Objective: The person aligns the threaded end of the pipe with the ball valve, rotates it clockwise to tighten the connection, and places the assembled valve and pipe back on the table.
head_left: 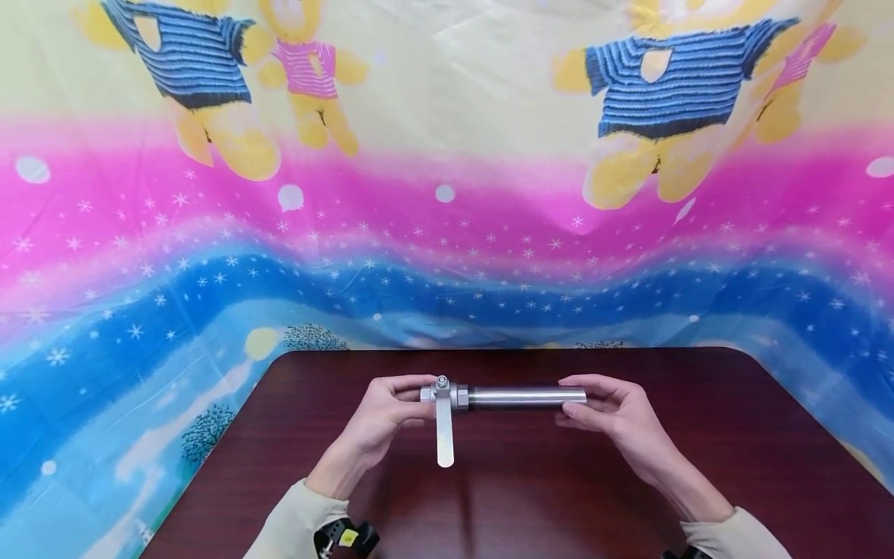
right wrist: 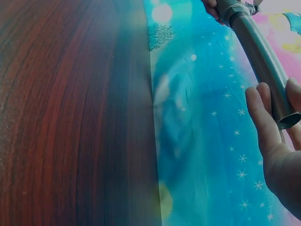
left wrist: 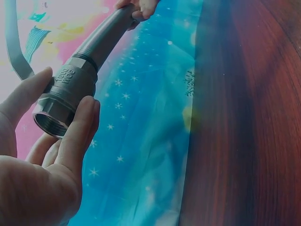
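Gripping a ball valve [left wrist: 73, 84] and a steel pipe [head_left: 520, 397] from opposite ends

My left hand [head_left: 377, 415] is grasping the valve while my right hand [head_left: 618, 411] is grasping the pipe's free end. The joined piece is lying level in my fingers, raised above the dark red wood-grain worktop [head_left: 545, 497].

Both ends are showing hollow: the valve's round mouth is revealing a threaded inside, and the pipe's rim is opening toward my right palm. The pipe's other end is sitting in the valve's hex collar, with some thread showing just beside it.

On the left, my thumb is touching one side of the valve and my fingers the other, with the mouth facing my palm. On the right, the pipe is running between my thumb and fingers, its rim lying slightly past the fingertips. The flat lever handle [head_left: 445, 439] is pointing toward me, crosswise to the pipe. Behind the worktop, a bear-printed cloth [head_left: 447, 167] is hanging.
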`<state>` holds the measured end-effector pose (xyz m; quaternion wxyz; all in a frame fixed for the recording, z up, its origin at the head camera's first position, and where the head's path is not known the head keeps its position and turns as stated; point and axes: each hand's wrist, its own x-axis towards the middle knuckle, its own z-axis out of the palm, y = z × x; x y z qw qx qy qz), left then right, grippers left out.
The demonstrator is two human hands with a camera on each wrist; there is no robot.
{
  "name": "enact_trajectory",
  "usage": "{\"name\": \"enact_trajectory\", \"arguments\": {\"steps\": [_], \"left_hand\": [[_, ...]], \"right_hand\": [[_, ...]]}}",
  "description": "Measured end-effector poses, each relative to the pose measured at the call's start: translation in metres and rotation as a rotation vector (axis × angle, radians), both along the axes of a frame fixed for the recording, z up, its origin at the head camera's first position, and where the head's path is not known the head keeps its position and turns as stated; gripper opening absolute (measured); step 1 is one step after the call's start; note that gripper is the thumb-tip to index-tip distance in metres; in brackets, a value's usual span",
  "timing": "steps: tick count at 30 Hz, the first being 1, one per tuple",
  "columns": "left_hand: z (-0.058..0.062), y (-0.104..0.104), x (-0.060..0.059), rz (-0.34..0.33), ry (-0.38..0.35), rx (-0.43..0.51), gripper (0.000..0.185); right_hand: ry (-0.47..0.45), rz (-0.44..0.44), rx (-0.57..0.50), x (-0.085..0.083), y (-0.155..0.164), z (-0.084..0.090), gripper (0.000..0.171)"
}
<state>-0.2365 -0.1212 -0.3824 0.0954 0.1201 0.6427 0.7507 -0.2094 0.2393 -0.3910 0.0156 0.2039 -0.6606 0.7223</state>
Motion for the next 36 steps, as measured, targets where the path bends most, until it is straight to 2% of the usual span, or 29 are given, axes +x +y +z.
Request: {"name": "enact_trajectory", "arguments": {"steps": [5, 10, 14, 21, 27, 33, 36], "left_hand": [[-0.002, -0.001, 0.0, -0.001, -0.004, 0.007, 0.05], [-0.005, -0.001, -0.002, 0.004, -0.01, 0.014, 0.051], [-0.007, -0.002, -0.004, 0.015, -0.017, 0.016, 0.051], [-0.008, -0.003, -0.006, 0.008, -0.029, 0.031, 0.052], [-0.008, -0.003, -0.006, -0.008, -0.021, 0.028, 0.052], [-0.009, -0.003, -0.006, 0.0, -0.02, 0.036, 0.052], [-0.011, -0.003, -0.008, 0.002, -0.027, 0.053, 0.052]], "right_hand": [[0.011, -0.052, 0.044, 0.0, -0.002, -0.001, 0.033], [0.043, -0.067, -0.038, -0.002, -0.009, -0.005, 0.036], [0.037, -0.082, -0.063, -0.003, -0.013, -0.006, 0.035], [-0.025, -0.062, -0.016, 0.0, -0.01, -0.003, 0.04], [-0.041, -0.044, -0.011, -0.002, -0.009, -0.004, 0.035], [-0.008, -0.037, 0.0, -0.003, -0.01, -0.006, 0.032], [-0.005, -0.038, -0.014, -0.004, -0.012, -0.007, 0.036]]}}
